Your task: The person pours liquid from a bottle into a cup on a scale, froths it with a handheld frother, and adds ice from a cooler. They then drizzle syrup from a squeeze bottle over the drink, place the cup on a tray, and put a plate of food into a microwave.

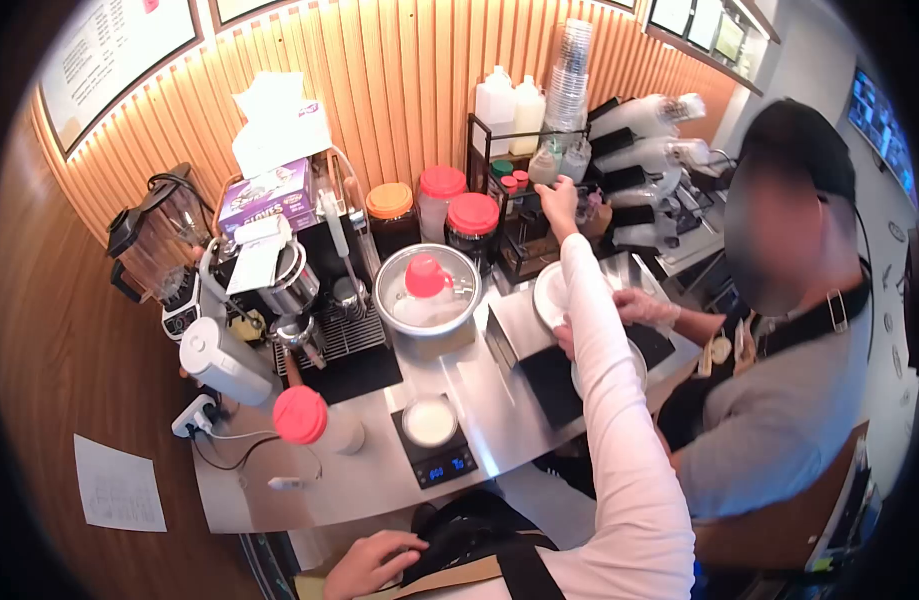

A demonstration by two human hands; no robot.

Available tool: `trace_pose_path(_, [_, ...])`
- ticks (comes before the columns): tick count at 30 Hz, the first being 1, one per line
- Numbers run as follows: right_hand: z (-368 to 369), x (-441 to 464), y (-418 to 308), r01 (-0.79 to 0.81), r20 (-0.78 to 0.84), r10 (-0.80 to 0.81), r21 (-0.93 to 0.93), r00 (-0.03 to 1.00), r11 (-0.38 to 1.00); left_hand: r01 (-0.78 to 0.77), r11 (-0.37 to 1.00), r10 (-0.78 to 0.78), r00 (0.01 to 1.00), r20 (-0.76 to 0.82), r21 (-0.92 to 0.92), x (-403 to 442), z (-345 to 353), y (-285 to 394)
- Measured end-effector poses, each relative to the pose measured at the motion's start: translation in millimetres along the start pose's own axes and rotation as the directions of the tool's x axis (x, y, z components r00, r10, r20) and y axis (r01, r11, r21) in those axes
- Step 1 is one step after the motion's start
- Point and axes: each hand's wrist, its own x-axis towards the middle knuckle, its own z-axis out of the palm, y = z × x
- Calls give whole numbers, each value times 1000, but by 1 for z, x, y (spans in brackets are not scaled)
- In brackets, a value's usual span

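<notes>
My left hand [372, 566] is at the lower left against my dark apron, holding nothing, its fingers loosely extended. My right arm, in a white sleeve, stretches across the counter. At its end, my right hand [556, 203] has its fingers apart, close below a clear squeeze bottle [544, 164]; whether they touch it is unclear. A second squeeze bottle [576, 160] stands just right of it on a black rack [476, 150]. Nearest my body, a cup of white contents [429, 421] sits on a black digital scale [445, 465] with a lit blue display.
A co-worker [779, 400] stands at the right, a gloved hand [647, 308] near a white bowl [551, 295]. Red-lidded jars [472, 214], a metal bowl [426, 325], an espresso machine [299, 290] and a blender [144, 250] line the back. A red-lidded container [300, 415] stands left of the scale.
</notes>
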Motion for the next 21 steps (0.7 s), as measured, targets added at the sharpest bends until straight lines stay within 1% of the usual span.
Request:
trace_pose_path(1, [-22, 8, -23, -133, 171, 139, -45, 975, 990, -11, 1000, 11, 999, 48, 4, -1, -11, 8])
trace_pose_path(3, [29, 49, 52, -66, 59, 78, -189, 995, 980, 65, 995, -74, 990, -118, -77, 1, -20, 30])
trace_pose_path(5, [48, 70, 72, 31, 118, -2, -249, 993, 968, 156, 977, -190, 947, -258, -147, 4, -24, 48])
trace_pose_path(7, [63, 92, 82, 55, 193, 2, -288, 981, 956, 260, 944, -320, 875, -364, -206, 10, -22, 58])
trace_pose_path(9, [65, 94, 64, 50, 251, 31, -312, 967, 949, 297, 902, -406, 829, -385, -313, 14, -20, 59])
trace_pose_path(12, [71, 90, 54, 53, 84, -24, -364, 996, 930, 351, 835, -516, 766, -384, -423, 22, -18, 79])
trace_pose_path(13, [74, 93, 61, 58, 66, -38, -345, 997, 937, 362, 815, -544, 745, -384, -452, 26, -18, 85])
trace_pose_path(14, [77, 96, 70, 63, 43, -51, -325, 998, 944, 365, 832, -528, 753, -393, -418, 28, -17, 88])
trace_pose_path(15, [78, 99, 77, 67, 16, -65, -303, 998, 951, 361, 830, -527, 757, -386, -426, 31, -17, 91])
trace_pose_path(17, [82, 103, 91, 19, 8, -18, -214, 1000, 977, 345, 830, -518, 768, -377, -438, 34, -17, 95])
trace_pose_path(18, [86, 107, 93, -1, 4, 1, -163, 1000, 987, 348, 851, -498, 775, -389, -394, 35, -16, 93])
trace_pose_path(20, [90, 105, 82, -71, -17, 69, -119, 997, 990, 356, 882, -462, 784, -414, -308, 35, -13, 86])
trace_pose_path(21, [92, 101, 78, -109, -21, 108, -97, 994, 989, 350, 876, -469, 779, -416, -331, 35, -9, 85])
